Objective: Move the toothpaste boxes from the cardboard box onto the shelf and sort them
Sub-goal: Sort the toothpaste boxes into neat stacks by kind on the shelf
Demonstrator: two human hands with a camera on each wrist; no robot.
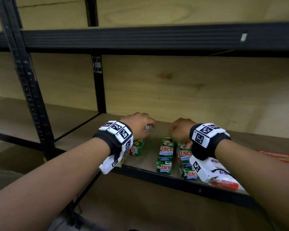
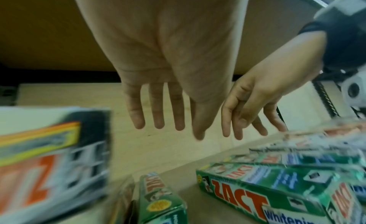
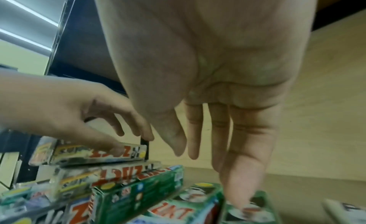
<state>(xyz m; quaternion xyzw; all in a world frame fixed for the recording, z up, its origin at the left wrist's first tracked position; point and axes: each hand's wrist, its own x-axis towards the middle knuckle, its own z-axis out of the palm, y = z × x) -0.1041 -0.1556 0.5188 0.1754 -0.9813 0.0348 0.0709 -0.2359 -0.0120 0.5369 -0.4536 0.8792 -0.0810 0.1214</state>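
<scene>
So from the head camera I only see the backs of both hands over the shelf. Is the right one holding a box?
Observer: No. The right wrist view shows the right hand with its fingers hanging straight; one fingertip just touches a green ZACT box.
Operator: And the left one?
Observer: The left hand has its thumb resting on a white ZACT box that tops a stack. I can't see a clear grip.

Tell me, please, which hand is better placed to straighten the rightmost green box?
Right, I think: the right hand touches that green box with straight fingers, while the left hand rests on the black-and-white boxes further left.
</scene>
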